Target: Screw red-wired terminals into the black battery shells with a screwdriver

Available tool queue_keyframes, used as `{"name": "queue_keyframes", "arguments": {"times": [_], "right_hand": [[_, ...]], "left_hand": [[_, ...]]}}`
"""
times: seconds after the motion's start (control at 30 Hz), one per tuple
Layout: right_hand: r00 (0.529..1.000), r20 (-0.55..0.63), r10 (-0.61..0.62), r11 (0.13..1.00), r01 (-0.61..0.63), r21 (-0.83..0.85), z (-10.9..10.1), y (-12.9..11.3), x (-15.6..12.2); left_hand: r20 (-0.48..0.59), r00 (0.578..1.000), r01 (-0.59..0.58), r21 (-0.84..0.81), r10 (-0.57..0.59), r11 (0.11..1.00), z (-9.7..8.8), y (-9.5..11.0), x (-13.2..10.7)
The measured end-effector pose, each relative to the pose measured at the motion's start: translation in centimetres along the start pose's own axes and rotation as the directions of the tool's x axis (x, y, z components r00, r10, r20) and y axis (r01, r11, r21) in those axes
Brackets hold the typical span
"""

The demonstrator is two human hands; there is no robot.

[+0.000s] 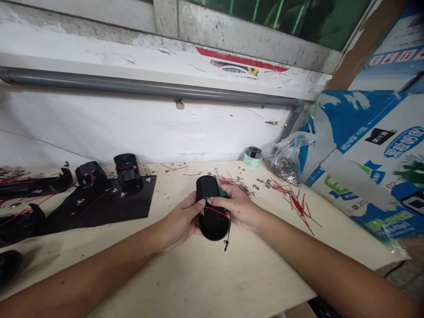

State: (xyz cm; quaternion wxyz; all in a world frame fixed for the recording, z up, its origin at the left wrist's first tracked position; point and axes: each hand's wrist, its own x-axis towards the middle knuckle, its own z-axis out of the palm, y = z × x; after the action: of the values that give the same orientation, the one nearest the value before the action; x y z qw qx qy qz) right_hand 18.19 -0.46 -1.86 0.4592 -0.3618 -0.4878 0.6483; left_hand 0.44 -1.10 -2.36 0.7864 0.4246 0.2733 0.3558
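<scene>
Our left hand [179,221] and our right hand [238,207] are closed around opposite sides of a black oval plastic housing [212,227], which sits between them; a red wire [215,212] crosses it; a black lead [228,232] hangs below the right hand; red wire clippings [298,205] lie on the counter [198,282] beyond that hand.

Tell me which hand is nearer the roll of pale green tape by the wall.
Right. The right hand lies in front of the pale green tape roll, slightly to its left, gripping a black oval plastic housing. The left hand lies farther away, on the housing's other side.
</scene>
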Motion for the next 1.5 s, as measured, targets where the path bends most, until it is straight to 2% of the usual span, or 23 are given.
{"name": "queue_keyframes", "arguments": {"times": [0.23,0.43,0.6,0.7,1.0,1.27,1.5], "right_hand": [[0.998,-0.023,-0.052,0.996,0.050,-0.073,-0.3,1.0,0.5],[0.996,-0.025,-0.086,0.992,0.083,-0.100,-0.1,1.0,0.4],[0.994,-0.055,0.090,0.995,-0.087,0.056,0.2,0.0,0.1],[0.988,-0.052,0.146,0.987,-0.142,0.073,0.3,-0.5,-0.1],[0.991,-0.001,0.135,0.988,-0.135,0.070,0.0,-1.0,-0.3],[0.994,0.067,0.087,0.993,-0.092,0.072,-0.2,-0.5,-0.2],[0.996,0.063,0.070,0.997,-0.073,0.036,0.1,-0.3,-0.1]], "left_hand": [[-0.025,1.000,-0.014,0.060,0.015,0.998,0.0,-0.2,-0.1],[-0.048,0.998,-0.038,0.115,0.043,0.993,-0.1,-0.5,0.0],[-0.016,1.000,-0.019,-0.014,0.019,1.000,0.1,0.1,0.1],[0.009,1.000,-0.002,-0.071,0.003,0.997,0.1,0.3,0.0],[0.009,1.000,0.019,-0.121,-0.018,0.992,0.2,0.5,-0.2],[0.008,1.000,0.001,-0.092,0.000,0.996,0.0,0.2,-0.1],[-0.033,0.999,0.004,0.013,-0.003,1.000,0.2,-0.1,-0.1]]}}
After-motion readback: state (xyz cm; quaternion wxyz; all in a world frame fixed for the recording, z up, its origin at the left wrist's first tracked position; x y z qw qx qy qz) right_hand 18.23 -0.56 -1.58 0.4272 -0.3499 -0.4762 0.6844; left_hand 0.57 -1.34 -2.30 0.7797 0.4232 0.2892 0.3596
